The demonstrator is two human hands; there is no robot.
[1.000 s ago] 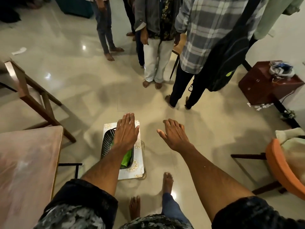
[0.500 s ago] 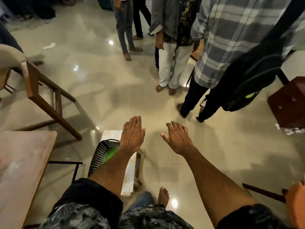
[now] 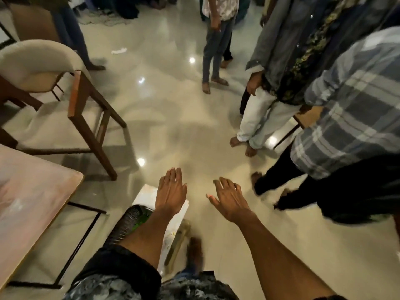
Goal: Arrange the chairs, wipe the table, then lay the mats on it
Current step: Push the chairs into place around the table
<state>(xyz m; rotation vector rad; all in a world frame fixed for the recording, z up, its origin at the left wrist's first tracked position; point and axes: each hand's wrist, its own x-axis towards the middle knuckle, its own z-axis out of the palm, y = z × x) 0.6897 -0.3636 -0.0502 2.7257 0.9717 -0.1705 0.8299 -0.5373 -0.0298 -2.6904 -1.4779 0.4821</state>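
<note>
Both hands empty, left grip [image 3: 172,191] and right grip [image 3: 229,200] spread flat; I'd reach left for the cream chair [image 3: 36,61] and square it to the counter [image 3: 32,191].

A dark short-sleeved top with a grey-blue mottled pattern across the chest is worn, its black sleeves ending above the elbows. The forearms, left hand [image 3: 172,191] and right hand [image 3: 229,201] are left bare.
</note>
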